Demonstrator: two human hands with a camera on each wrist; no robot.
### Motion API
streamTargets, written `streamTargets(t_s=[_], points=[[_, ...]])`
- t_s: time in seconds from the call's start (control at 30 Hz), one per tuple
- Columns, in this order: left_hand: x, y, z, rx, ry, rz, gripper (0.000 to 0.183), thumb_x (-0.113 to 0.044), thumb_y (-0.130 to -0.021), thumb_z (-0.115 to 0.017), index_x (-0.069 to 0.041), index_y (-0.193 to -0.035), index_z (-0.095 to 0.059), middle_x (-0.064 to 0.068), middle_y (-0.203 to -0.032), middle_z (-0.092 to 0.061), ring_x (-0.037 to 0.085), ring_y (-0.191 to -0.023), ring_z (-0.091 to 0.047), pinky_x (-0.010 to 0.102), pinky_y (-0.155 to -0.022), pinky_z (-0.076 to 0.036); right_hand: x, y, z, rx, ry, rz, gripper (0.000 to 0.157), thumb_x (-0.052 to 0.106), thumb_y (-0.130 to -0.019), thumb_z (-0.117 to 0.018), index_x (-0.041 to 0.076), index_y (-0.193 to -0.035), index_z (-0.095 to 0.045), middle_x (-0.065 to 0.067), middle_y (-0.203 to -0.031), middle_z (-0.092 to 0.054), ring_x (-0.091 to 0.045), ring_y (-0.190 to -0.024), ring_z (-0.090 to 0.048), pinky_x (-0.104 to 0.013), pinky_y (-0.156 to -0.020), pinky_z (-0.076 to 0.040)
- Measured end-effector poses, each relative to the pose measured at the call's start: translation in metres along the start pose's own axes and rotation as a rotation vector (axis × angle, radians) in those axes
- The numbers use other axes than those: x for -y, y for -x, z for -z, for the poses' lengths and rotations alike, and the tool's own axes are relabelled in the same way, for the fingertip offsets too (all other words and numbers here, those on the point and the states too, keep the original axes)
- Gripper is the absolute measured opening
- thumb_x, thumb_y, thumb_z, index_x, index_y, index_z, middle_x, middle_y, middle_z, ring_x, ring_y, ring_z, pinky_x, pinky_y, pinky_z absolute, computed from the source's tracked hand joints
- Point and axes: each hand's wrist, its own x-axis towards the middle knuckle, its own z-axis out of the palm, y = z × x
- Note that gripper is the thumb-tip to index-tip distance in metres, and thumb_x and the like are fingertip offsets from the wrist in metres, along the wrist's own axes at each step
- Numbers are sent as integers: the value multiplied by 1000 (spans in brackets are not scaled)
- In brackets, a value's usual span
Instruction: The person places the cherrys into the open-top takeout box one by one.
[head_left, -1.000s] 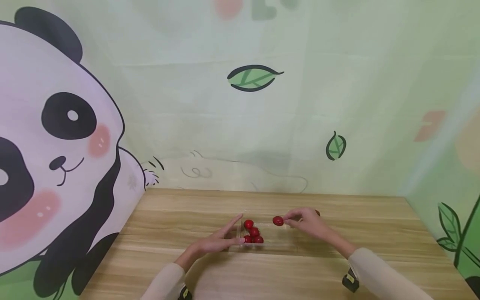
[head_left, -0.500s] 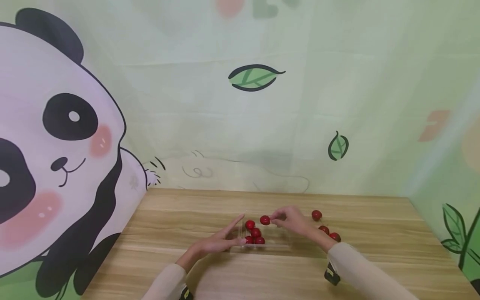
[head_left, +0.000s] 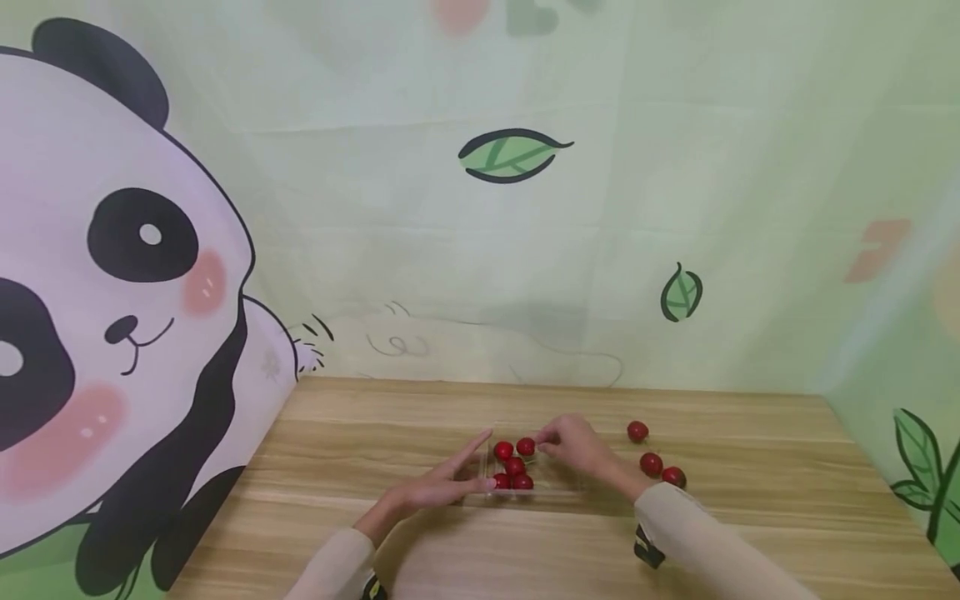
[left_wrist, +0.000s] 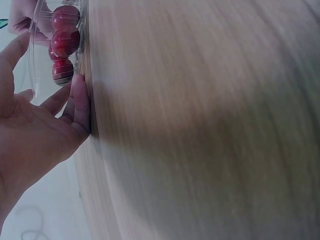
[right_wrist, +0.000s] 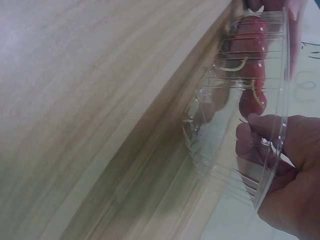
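Clear box (head_left: 553, 481) toward far edge of surface (head_left: 525, 546). Left hand (head_left: 437, 489), fingers spread, braces box's left end. Right hand (head_left: 579, 443) pinches cherry (head_left: 525, 447) inside box; best released low, neighbours (head_left: 514, 467) undisturbed. Loose cherries (head_left: 651, 464) nearer surface's right edge.

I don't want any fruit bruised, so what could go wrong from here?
The red fruit at the right hand might knock its neighbours in the clear container. The container could shift if the left hand, spread around its end, nudges it. Three loose fruits lie on the table near the right sleeve, which might roll them.
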Motion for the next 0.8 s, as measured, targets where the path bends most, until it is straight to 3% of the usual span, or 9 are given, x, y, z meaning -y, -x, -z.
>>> streamTargets(t_s=[0.23,0.37,0.57,0.8], points=[[-2,1,-1,-3,-11,-5,86,-45,-101,-61,-33,-166,-5,26,-165,-26,49,-147,-36,68,-114,-35,-2,0,-7,-6,35,-31,7,0,-87,-74,0,-92,-78,-15,-89,-79,-25,-82,-74,-39,-80,-62],[-2,1,-1,-9,-12,-1,85,-45,-101,-61,-34,-165,-6,27,-165,-27,49,-148,-34,66,-111,-39,4,2,-1,-22,31,-24,8,2,-90,-73,0,-95,-78,-13,-91,-79,-22,-83,-74,-36,-79,-61],[-2,1,-1,-16,-21,-11,85,-43,-101,-61,-33,-166,-7,26,-165,-28,48,-148,-34,64,-110,-42,10,13,27,-83,5,-58,11,6,-94,-71,1,-100,-78,-9,-95,-78,-19,-86,-71,-33,-78,-60],[-2,1,-2,-20,-32,-12,85,-44,-101,-61,-33,-166,-7,26,-165,-28,48,-149,-32,67,-112,-37,-20,34,67,-159,3,-134,16,11,-96,-69,1,-106,-78,-11,-99,-79,-21,-88,-71,-35,-78,-59]])
